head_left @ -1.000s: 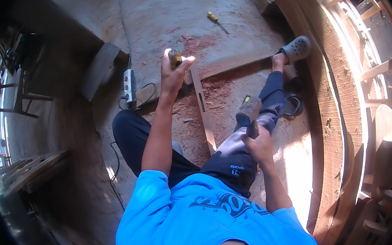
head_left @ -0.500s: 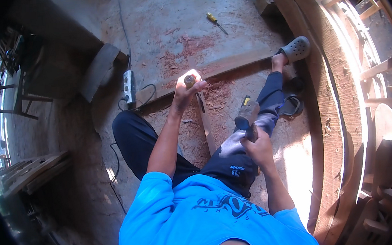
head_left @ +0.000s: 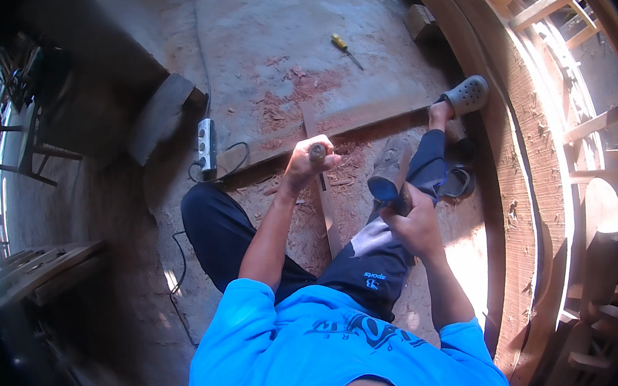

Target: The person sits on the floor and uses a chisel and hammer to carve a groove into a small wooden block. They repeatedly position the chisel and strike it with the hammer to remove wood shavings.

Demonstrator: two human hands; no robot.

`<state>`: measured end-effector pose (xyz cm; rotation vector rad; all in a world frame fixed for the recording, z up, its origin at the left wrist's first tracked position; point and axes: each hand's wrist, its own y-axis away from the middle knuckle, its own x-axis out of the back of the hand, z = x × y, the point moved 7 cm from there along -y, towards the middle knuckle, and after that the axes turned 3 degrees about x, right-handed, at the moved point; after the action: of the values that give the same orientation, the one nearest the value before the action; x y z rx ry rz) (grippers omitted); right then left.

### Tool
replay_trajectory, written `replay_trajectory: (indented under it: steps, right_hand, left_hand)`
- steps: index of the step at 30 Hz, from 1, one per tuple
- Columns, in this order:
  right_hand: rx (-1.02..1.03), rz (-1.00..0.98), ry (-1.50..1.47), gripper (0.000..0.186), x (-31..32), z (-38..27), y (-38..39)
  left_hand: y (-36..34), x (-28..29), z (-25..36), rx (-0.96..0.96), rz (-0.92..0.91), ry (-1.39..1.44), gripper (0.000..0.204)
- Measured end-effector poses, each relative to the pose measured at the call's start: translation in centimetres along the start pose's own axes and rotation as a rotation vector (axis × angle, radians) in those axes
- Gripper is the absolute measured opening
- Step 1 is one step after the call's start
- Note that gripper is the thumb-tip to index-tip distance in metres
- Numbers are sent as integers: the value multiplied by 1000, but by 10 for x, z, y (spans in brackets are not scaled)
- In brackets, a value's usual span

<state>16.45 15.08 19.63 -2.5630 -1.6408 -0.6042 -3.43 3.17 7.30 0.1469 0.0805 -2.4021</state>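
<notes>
My left hand (head_left: 308, 167) is closed round a chisel, whose round handle end (head_left: 317, 152) points up at me; its blade is hidden below the fist. Under it a narrow strip of wood (head_left: 329, 224) with a dark slot lies between my legs, one end towards my lap and the other beyond the low ledge. My right hand (head_left: 415, 217) grips a mallet by its dark handle, above my right thigh. The dark blue face of the mallet head (head_left: 383, 189) is turned up towards me, a hand's breadth or more from the chisel.
Reddish shavings (head_left: 307, 84) are strewn about the raised floor slab (head_left: 252, 43). A yellow-handled screwdriver (head_left: 346, 50) lies farther off. Left of my hands stands a white power strip (head_left: 206, 144) with a cord. A thick timber beam (head_left: 526, 196) runs along the right, beside wooden chair frames (head_left: 597, 124).
My left hand has come nearer to me and slightly right, still round the chisel. The mallet in my right hand has turned, and that hand has risen a little. The view has shifted slightly.
</notes>
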Motion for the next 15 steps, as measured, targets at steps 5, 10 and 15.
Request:
replay_trajectory:
  steps: [5,10,15]
  right_hand:
    - [54,-14,-99,20,8,-38,-13]
    - [117,-20,-221,28,21,-79,-18]
    - [432,205,-24,41,34,-92,-22]
  left_hand:
    - [1,2,-1,45,7,66,17]
    - [-3,3,-1,-41,7,56,16]
    - [-2,4,-13,-63,29,39,18]
